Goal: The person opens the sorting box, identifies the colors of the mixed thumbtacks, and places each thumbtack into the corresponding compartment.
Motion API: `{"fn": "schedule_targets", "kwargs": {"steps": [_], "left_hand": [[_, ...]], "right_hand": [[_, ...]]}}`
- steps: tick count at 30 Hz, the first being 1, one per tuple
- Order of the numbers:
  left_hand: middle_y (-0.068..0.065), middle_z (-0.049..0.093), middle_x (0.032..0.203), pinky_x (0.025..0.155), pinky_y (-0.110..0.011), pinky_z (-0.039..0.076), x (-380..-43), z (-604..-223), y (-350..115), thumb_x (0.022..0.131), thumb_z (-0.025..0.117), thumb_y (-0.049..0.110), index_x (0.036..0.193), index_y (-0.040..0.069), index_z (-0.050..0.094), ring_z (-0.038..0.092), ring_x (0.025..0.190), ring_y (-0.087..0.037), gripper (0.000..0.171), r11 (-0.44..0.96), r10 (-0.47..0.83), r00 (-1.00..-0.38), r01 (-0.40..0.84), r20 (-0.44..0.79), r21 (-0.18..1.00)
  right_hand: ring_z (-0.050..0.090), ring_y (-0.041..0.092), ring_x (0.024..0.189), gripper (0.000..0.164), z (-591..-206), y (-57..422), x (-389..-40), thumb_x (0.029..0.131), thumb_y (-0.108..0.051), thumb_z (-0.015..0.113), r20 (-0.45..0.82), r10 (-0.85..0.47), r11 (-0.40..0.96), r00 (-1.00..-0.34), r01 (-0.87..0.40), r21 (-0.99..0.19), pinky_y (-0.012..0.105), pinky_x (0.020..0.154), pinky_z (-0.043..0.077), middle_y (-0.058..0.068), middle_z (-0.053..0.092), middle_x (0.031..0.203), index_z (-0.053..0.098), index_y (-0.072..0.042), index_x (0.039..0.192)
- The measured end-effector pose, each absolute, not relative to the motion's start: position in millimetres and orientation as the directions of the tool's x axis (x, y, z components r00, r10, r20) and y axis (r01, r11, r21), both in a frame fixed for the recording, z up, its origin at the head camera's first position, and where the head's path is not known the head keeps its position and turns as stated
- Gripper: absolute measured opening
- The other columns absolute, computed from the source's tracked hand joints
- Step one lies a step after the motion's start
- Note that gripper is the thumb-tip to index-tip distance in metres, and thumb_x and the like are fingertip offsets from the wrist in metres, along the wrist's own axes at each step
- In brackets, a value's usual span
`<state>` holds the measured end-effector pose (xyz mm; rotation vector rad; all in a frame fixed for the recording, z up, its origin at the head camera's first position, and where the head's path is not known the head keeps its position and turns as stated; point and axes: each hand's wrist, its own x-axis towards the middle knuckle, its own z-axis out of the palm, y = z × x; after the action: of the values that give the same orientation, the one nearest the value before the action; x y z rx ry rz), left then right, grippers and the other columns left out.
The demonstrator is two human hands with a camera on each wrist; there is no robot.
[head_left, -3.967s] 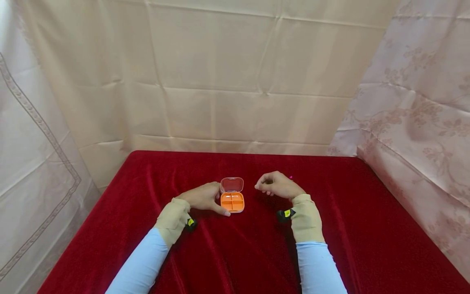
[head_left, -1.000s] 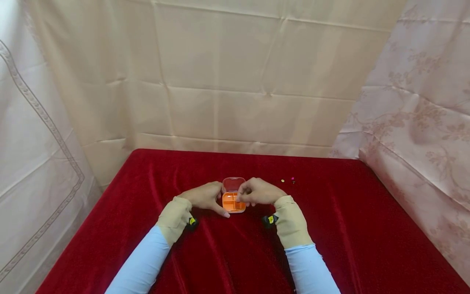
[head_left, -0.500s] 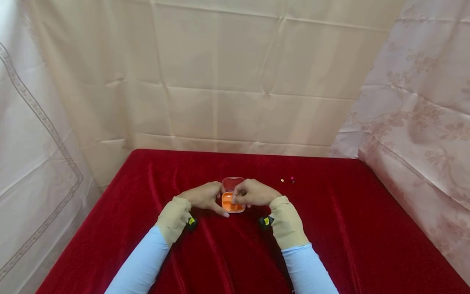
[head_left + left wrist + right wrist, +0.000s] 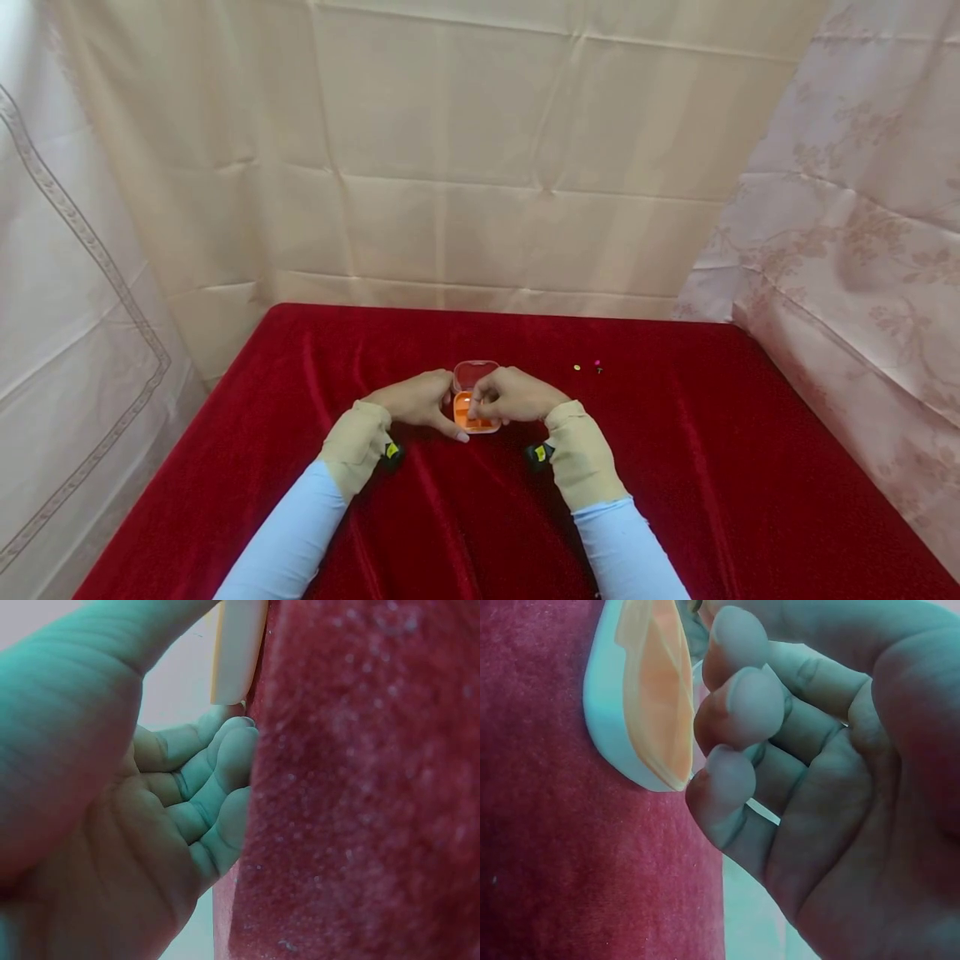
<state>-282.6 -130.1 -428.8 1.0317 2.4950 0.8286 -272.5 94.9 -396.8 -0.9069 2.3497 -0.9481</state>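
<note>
The left grip hugs the orange box; the right grip curls over it, can't tell if holding anything.

We see a small box in the middle of the scene, orange inside with low dividers and white along its outer wall. It sits flat, its clear lid swung open on the far side. The left hand holds the box at its left, thumb along the near edge. The right hand has its curled fingertips over the right part, hiding those compartments; we cannot tell whether it pinches anything. Farther right lie three tiny pieces, well apart from the box: a yellow one, a pink one and a dark one just beside the pink.
</note>
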Motion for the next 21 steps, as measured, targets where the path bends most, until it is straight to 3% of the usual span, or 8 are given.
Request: {"fn": "schedule_targets", "kwargs": {"steps": [7,21], "left_hand": [[0.002,0.065,0.081,0.06,-0.023,0.043,-283.3,-430.1,-129.3,0.08,0.09,0.036,0.106,0.013,0.064,0.048,0.068,-0.004,0.043,0.528,0.745,-0.665,0.54,-0.052,0.655],[0.008,0.07,0.091,0.071,-0.025,0.049,-282.9,-430.1,-129.1,0.082,0.089,0.035,0.111,0.017,0.065,0.057,0.079,-0.006,0.042,0.527,0.743,-0.667,0.534,-0.053,0.66]], "right_hand": [[0.054,0.009,0.059,0.008,-399.6,93.2,-273.2,0.096,-0.007,0.07,-0.148,-0.719,0.554,-0.679,-0.432,-0.712,0.023,0.056,0.046,-0.004,0.06,0.064,0.073,-0.012,0.091],[0.05,0.003,0.062,0.01,-404.3,86.7,-272.1,0.096,-0.011,0.072,-0.12,-0.728,0.577,-0.674,-0.51,-0.638,0.022,0.06,0.045,-0.011,0.064,0.072,0.074,-0.018,0.089]]}}
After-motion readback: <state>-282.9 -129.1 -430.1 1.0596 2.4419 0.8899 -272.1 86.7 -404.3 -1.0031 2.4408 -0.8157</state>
